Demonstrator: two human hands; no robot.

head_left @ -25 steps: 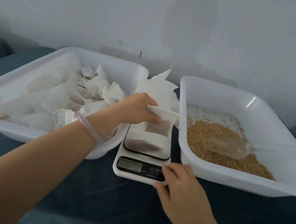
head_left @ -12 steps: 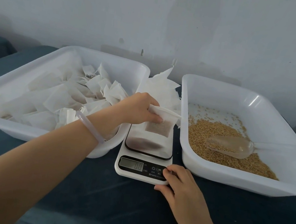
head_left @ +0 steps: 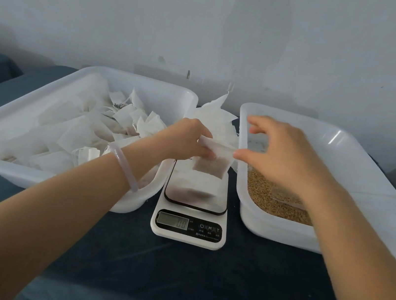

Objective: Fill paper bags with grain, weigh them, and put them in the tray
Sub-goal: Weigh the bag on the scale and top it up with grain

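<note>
– Above the flat white digital kitchen scale [head_left: 187, 236], what do the fingers of the left hand [head_left: 188, 139] grip?
– They pinch the top edge of a small white paper bag [head_left: 211, 166], its lower half brown with grain. The bag hangs clear of the platform.
– And the right hand [head_left: 283, 158]?
– Its fingers are loosely spread and hold nothing. The thumb tip is at the bag's upper right corner; whether it touches, I cannot tell.
– Under the bag?
– A pale shape on the glossy platform, either a second bag or a reflection.
– Further out?
– Left, a white rectangular plastic tray [head_left: 150, 85] heaped with white bags. Right, a matching white plastic tray [head_left: 269, 232] holding loose brown grain [head_left: 262, 196]. Between them at the back is a stack of flat white paper bags [head_left: 212, 116]. A clear bangle [head_left: 125, 167] circles the left wrist. Everything rests on a dark blue cloth [head_left: 172, 275].
</note>
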